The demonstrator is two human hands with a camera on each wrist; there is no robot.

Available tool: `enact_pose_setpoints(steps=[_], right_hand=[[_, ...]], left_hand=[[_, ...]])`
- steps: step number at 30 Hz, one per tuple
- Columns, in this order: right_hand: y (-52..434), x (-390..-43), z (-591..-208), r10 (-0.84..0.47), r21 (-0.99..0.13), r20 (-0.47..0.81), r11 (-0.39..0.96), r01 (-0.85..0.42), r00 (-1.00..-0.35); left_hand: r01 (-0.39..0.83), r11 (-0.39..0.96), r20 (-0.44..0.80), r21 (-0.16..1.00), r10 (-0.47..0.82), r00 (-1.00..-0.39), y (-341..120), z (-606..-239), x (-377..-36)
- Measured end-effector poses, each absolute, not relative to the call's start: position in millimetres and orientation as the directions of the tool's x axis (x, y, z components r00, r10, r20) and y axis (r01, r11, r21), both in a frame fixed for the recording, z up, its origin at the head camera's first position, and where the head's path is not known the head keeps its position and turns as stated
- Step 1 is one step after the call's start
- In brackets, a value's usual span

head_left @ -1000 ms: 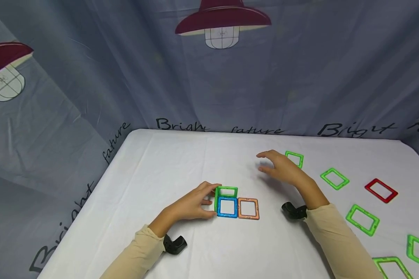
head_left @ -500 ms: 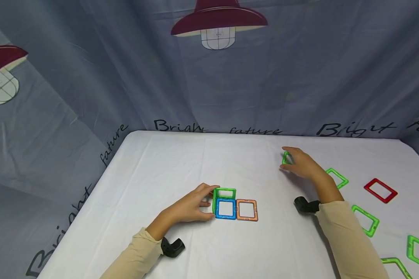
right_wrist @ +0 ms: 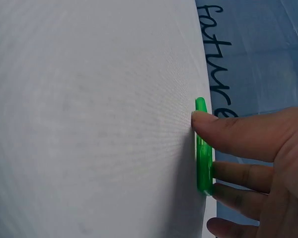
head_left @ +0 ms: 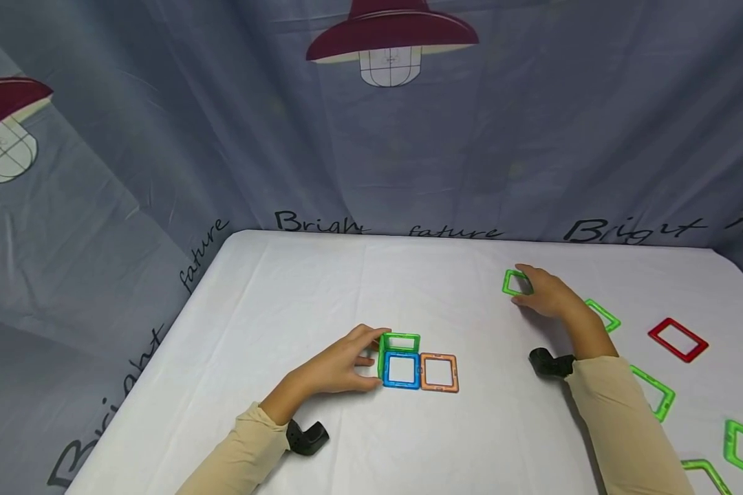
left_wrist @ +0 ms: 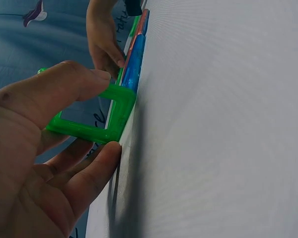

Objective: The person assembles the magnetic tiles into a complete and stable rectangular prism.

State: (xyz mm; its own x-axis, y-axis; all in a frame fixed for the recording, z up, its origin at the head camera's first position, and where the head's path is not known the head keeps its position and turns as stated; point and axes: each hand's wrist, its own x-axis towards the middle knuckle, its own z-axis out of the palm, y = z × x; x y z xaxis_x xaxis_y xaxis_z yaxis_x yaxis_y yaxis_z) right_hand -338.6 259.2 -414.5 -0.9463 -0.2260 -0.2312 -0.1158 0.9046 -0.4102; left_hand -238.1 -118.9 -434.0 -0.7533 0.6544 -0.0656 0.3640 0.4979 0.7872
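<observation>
On the white table, a blue magnetic tile (head_left: 418, 371) lies flat beside an orange magnetic tile (head_left: 455, 373), their edges touching. Two green tiles stand upright on the blue one, a back tile (head_left: 402, 336) and a left tile (head_left: 381, 357). My left hand (head_left: 337, 361) holds the left green tile between thumb and fingers; the left wrist view shows the thumb at one side of this green frame (left_wrist: 121, 111) and a fingertip at its lower corner. Farther back on the right, my right hand (head_left: 551, 294) pinches another green tile (head_left: 505, 283) by its edges, close to the tabletop.
Several other tiles lie loose on the right: a red one (head_left: 664, 338), a green one (head_left: 611, 325) partly behind the right wrist, and more green ones (head_left: 666, 402) toward the front. A printed grey curtain (head_left: 501, 151) hangs behind the table (head_left: 297, 275).
My right hand has moved right to the far green tile and taken hold of it. The left hand stays at the upright green tile; the blue and orange tiles have not moved.
</observation>
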Motion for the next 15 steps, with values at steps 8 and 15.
enact_pose_setpoints(steps=[8,15], right_hand=[[257.4,-337.3,-415.2,-0.212,-0.354,-0.231,0.927,-0.121,-0.950],[252.3,-332.6,-412.2,-0.194,-0.314,-0.228,0.942,-0.117,-0.954]], left_hand=[[0.364,0.499,-0.067,0.786,0.655,-0.753,-118.6,-436.7,-238.7],[0.364,0.492,-0.062,0.791,0.656,-0.752,-118.4,-434.5,-238.3]])
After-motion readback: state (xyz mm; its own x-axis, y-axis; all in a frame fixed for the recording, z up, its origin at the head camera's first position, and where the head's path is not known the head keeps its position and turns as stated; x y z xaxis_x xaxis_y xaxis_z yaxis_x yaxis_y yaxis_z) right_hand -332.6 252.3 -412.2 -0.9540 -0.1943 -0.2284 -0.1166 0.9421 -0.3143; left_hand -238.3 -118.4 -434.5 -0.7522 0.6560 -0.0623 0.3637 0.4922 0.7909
